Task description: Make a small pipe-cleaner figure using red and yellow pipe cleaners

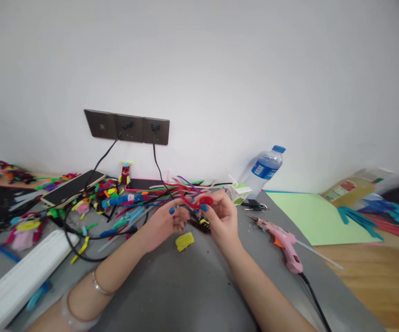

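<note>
A red fuzzy pipe cleaner (206,200) is wound into a small coil at one end, pinched between the thumb and fingers of my right hand (224,221). Its loose end curves away to the upper left. My left hand (166,222) is beside it, fingers loosely bent and thumb apart from them, with the forefinger reaching toward the red strand. Whether that finger touches the strand is unclear. Below the hands lies a yellow fuzzy block (184,241). A black-and-yellow striped piece (204,225) shows partly behind my right hand.
A pink glue gun (285,244) lies to the right, its cord running forward. Behind are a water bottle (267,168), a small carton (239,192) and green paper (310,216). Leftward are pipe cleaners (130,219), a phone (73,188), cables and a white power strip (26,276).
</note>
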{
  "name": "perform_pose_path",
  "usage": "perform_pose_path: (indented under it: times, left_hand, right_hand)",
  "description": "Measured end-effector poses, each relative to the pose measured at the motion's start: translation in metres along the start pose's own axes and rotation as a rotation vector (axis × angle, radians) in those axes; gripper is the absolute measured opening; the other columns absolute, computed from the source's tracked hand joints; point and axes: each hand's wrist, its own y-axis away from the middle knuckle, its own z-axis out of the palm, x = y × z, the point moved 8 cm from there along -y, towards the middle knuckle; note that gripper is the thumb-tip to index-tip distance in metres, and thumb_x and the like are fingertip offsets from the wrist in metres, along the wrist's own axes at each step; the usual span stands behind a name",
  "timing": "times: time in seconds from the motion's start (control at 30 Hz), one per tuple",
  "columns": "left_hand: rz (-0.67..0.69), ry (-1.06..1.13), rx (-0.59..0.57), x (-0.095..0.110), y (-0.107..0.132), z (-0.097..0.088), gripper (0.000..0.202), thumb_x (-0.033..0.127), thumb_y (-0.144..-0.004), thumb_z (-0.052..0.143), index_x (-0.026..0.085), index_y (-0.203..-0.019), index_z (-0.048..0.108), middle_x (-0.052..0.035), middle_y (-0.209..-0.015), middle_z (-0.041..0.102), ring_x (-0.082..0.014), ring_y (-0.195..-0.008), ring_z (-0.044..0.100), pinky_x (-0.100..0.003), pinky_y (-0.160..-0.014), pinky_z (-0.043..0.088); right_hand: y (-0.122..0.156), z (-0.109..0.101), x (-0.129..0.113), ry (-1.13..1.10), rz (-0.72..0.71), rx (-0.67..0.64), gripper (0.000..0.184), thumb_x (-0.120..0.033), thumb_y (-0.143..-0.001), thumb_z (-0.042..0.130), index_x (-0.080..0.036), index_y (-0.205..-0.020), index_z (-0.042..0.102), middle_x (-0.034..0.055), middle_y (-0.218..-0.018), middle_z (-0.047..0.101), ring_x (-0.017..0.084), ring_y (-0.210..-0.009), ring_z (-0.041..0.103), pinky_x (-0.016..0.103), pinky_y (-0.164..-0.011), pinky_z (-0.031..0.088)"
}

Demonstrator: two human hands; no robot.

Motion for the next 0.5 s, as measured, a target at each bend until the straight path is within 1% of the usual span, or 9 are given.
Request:
perform_pose_path:
  times: [0.07, 0.17, 0.23, 0.3, 0.37, 0.5]
  left_hand:
    - [0.024, 0.017, 0.045, 0.004, 0.0, -0.004, 0.045, 0.047, -0.064, 0.083, 0.022, -0.1, 0.072, -0.0046, -0.079, 0.065, -0.0145, -0.069, 0.057, -0.026, -0.063, 0.044]
    - [0.066, -0.004, 0.11, 0.005, 0.0, -0.012, 0.042, 0.047, -0.063, 0.084, 0.02, -0.094, 0.073, -0.0048, -0.08, 0.066, -0.0141, -0.068, 0.056, -0.027, -0.062, 0.044]
    - [0.102, -0.04, 0.156, 0.005, -0.001, -0.017, 0.038, 0.044, -0.063, 0.085, 0.018, -0.088, 0.073, -0.0035, -0.076, 0.065, -0.0125, -0.064, 0.055, -0.026, -0.06, 0.043]
    - [0.144, -0.093, 0.195, 0.007, -0.002, -0.022, 0.035, 0.042, -0.064, 0.085, 0.017, -0.084, 0.072, -0.002, -0.071, 0.064, -0.0112, -0.06, 0.053, -0.025, -0.058, 0.042]
    - [0.191, -0.157, 0.221, 0.011, -0.002, -0.024, 0.033, 0.041, -0.065, 0.085, 0.017, -0.082, 0.071, -0.0012, -0.07, 0.064, -0.0105, -0.058, 0.052, -0.024, -0.056, 0.041]
    - [0.274, -0.272, 0.246, 0.017, -0.001, -0.025, 0.034, 0.041, -0.066, 0.084, 0.017, -0.085, 0.07, -0.0007, -0.07, 0.064, -0.0109, -0.06, 0.054, -0.023, -0.058, 0.042]
  right_hand:
    - [0.0, 0.007, 0.003, -0.025, 0.043, -0.087, 0.035, -0.052, -0.084, 0.064, -0.024, -0.077, 0.045, 0.001, -0.072, 0.059, 0.014, -0.056, 0.055, 0.029, -0.055, 0.047]
    - [0.003, 0.023, 0.005, -0.092, 0.116, -0.239, 0.037, -0.05, -0.083, 0.066, -0.023, -0.074, 0.043, 0.0003, -0.072, 0.056, 0.013, -0.058, 0.053, 0.027, -0.055, 0.046]
    - [0.005, 0.029, 0.006, -0.118, 0.147, -0.278, 0.035, -0.047, -0.084, 0.067, -0.022, -0.074, 0.045, 0.0, -0.073, 0.054, 0.013, -0.061, 0.053, 0.026, -0.056, 0.045]
    - [0.005, 0.029, 0.009, -0.12, 0.157, -0.263, 0.033, -0.044, -0.084, 0.067, -0.022, -0.075, 0.046, -0.0006, -0.073, 0.053, 0.012, -0.062, 0.052, 0.025, -0.056, 0.044]
    - [0.003, 0.025, 0.013, -0.086, 0.144, -0.225, 0.031, -0.043, -0.085, 0.067, -0.021, -0.075, 0.047, -0.0013, -0.073, 0.051, 0.011, -0.061, 0.049, 0.024, -0.055, 0.042]
    - [-0.004, 0.013, 0.02, -0.031, 0.131, -0.16, 0.034, -0.046, -0.084, 0.066, -0.022, -0.073, 0.044, -0.0043, -0.067, 0.046, 0.01, -0.055, 0.043, 0.022, -0.052, 0.038]
